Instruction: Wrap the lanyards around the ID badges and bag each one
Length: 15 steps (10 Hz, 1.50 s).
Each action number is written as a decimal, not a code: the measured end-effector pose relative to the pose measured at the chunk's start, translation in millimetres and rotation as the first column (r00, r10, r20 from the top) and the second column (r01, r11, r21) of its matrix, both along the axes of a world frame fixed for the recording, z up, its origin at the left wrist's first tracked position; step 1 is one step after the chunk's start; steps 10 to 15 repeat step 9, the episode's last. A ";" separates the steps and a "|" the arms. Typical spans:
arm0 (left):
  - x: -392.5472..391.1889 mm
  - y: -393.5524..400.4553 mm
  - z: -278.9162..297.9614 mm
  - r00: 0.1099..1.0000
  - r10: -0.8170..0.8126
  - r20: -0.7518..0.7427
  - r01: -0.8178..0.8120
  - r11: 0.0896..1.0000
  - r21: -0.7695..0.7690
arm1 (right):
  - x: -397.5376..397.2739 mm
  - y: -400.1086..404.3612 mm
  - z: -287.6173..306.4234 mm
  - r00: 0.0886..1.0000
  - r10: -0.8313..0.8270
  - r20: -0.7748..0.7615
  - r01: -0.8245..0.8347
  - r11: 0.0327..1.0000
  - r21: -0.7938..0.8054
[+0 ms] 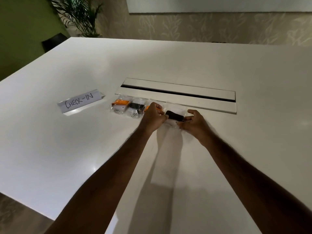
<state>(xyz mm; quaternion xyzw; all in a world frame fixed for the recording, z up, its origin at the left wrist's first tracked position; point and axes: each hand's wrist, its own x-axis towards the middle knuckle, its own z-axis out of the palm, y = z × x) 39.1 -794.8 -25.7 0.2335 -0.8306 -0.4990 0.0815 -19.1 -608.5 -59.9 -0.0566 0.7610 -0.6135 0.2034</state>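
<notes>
A row of clear plastic bags lies on the white table (67,149). The leftmost bag (120,106) holds a badge wrapped in an orange lanyard. Beside it a second bag (137,108) holds a badge with a black lanyard. A third bag with an orange lanyard (148,107) is mostly hidden behind my left hand (154,116). Between both hands lies a fourth clear bag (174,118) with a black-wrapped badge inside. My left hand pinches its left edge and my right hand (192,123) pinches its right edge.
A folded paper sign reading CHECK-IN (80,100) stands left of the bags. A long cable hatch with a dark slot (177,92) runs just behind them. A potted plant (79,16) stands beyond the table's far left corner.
</notes>
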 end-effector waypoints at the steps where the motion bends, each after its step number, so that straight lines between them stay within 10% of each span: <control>1: -1.3 -2.7 0.4 1.000 -0.016 0.006 0.017 0.997 -0.081 | -1.1 -4.3 0.4 1.000 -0.015 0.009 0.015 1.000 -0.011; 15: 49.4 14.5 -10.5 0.967 -0.184 -0.177 0.108 0.923 -0.370 | 21.1 1.2 8.1 0.977 0.071 -0.202 0.002 0.940 0.340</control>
